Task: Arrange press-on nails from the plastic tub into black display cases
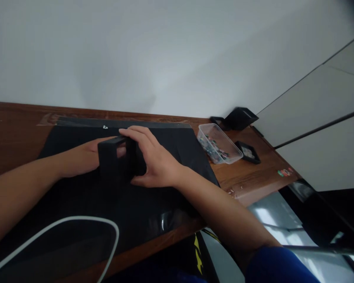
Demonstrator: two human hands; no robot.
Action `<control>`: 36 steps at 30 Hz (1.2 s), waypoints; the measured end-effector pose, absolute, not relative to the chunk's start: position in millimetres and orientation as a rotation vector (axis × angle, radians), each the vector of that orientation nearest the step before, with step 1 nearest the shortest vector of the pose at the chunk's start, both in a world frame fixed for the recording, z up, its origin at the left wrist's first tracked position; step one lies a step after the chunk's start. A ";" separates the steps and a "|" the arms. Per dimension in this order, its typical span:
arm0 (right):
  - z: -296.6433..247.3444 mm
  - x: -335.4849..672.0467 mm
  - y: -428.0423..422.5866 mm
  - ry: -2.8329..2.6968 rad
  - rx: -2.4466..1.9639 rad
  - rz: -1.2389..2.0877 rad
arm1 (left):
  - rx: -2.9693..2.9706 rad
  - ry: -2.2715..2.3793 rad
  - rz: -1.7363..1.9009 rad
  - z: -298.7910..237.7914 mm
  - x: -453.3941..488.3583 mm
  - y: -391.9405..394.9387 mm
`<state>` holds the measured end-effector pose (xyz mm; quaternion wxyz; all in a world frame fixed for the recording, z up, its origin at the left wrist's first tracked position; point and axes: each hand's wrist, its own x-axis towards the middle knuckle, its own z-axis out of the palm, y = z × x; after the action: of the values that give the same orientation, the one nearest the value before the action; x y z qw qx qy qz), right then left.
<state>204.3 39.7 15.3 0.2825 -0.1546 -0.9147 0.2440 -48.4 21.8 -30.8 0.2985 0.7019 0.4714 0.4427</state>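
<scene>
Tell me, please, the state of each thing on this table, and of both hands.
Right hand: curled around the black object
Left hand: against the black object, fingers partly hidden
Black object: held, with a gap
Clear container: open, holding small pieces
Small black tray: open, pale contents unclear
White cable: curved
Black mat: spread out

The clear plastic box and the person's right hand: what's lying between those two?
In the head view, a stretch of the black mat lies between the right hand and the clear plastic box.
</scene>
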 end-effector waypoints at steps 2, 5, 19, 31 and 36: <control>12.4 204.7 39.3 -2.447 -0.455 0.653 | 1.888 1.174 1.042 -25.0 -51.8 24.7; 9.3 205.0 39.7 -2.435 -0.492 0.667 | 1.919 1.104 0.961 -19.6 -46.2 23.9; -4.5 200.1 32.6 -2.149 -0.582 1.168 | 2.025 1.178 1.315 -5.2 -23.8 12.0; -12.3 192.0 36.5 -1.917 -0.393 1.888 | 2.310 1.190 1.658 2.7 -16.6 -0.5; -5.8 187.3 30.4 -1.750 -0.525 2.131 | 2.361 1.215 1.696 2.7 -15.7 -3.7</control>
<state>187.3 30.4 -5.8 0.1666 -0.1845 -0.6146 0.7487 -15.7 -3.7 2.7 -0.0045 0.7493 0.3858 0.5382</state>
